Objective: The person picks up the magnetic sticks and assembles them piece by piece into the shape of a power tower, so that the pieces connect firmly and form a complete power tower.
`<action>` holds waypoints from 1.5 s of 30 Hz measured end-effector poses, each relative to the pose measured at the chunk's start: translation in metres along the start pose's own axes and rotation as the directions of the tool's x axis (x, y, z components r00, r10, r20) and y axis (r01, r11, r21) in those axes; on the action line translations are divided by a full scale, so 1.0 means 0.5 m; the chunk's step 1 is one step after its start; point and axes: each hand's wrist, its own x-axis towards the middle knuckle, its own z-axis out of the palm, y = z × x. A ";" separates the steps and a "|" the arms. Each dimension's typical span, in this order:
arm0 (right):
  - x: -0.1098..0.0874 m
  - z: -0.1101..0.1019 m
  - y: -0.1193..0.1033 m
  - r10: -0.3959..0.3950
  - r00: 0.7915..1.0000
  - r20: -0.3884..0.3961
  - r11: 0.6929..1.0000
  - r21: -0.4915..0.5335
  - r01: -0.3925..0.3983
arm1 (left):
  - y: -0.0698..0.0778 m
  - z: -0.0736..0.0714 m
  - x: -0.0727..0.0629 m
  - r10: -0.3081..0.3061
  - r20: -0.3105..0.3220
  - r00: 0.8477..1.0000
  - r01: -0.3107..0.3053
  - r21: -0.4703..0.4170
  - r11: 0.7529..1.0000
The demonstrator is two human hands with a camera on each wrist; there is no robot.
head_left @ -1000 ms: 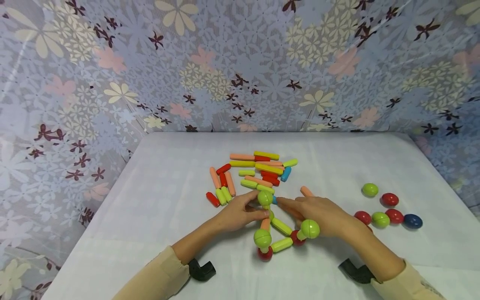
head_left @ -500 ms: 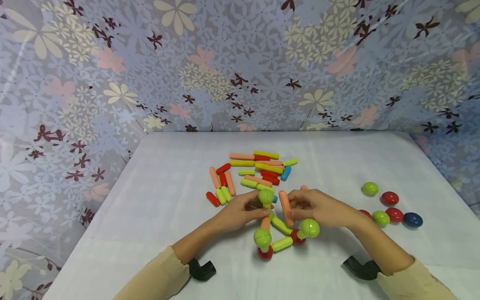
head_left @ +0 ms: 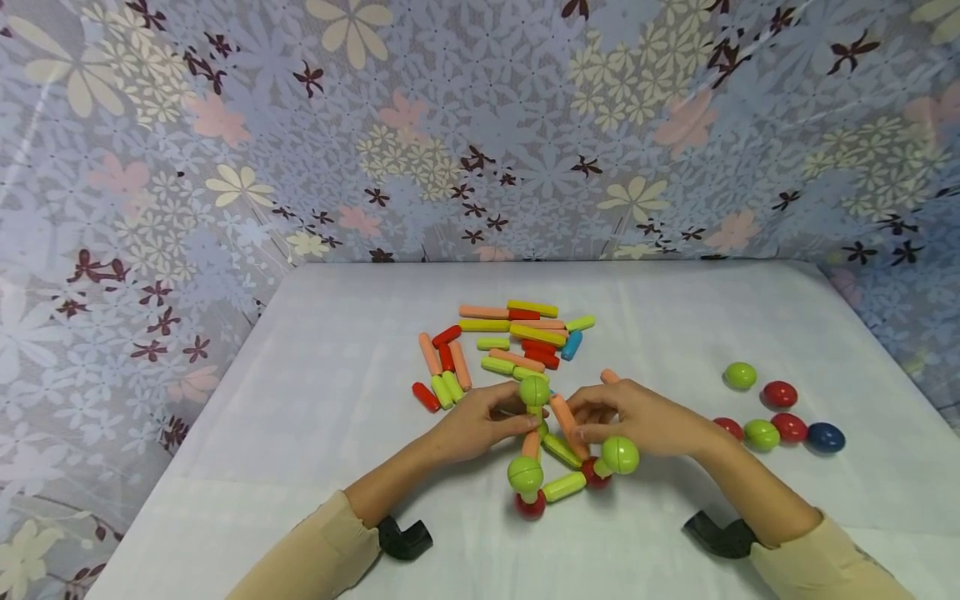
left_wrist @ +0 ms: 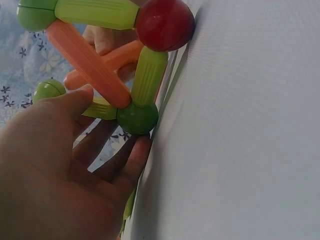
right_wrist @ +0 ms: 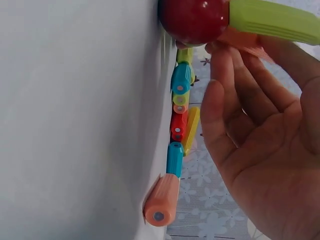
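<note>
Flowery cloth (head_left: 480, 125) behind table (head_left: 337, 333) | I see left hand (head_left: 476, 427) pinching ball-and-stick frame (head_left: 565, 487), well off back edge | right hand (head_left: 641, 417) now pinches orange stick (head_left: 566, 422), unseen a second ago: new piece beside frame

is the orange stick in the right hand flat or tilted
Tilted: in the left wrist view, the orange stick slants up from the table, lower end hidden.

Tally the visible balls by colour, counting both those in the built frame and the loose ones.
Green balls: 6 (4 built in, 2 loose)
Red balls: 5 (2 built in, 3 loose)
Blue ball: 1 (loose)
Total: 12 visible
</note>
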 end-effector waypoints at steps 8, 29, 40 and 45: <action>0.001 0.001 -0.002 0.037 0.999 0.015 0.999 0.016 -0.038 | -0.001 -0.002 0.001 0.009 0.001 1.000 -0.009 0.024 1.000; -0.020 -0.002 0.008 0.056 0.962 0.269 0.994 -0.103 -0.029 | -0.003 -0.003 -0.002 -0.003 0.004 1.000 0.003 0.001 1.000; -0.011 0.000 0.026 0.121 0.993 0.019 0.970 -0.215 -0.114 | -0.006 -0.004 -0.003 -0.084 -0.085 0.993 0.086 0.019 0.996; 0.001 0.006 0.034 0.015 0.999 -0.046 0.956 -0.291 -0.027 | -0.005 0.005 -0.002 -0.076 0.012 0.997 0.076 -0.021 0.997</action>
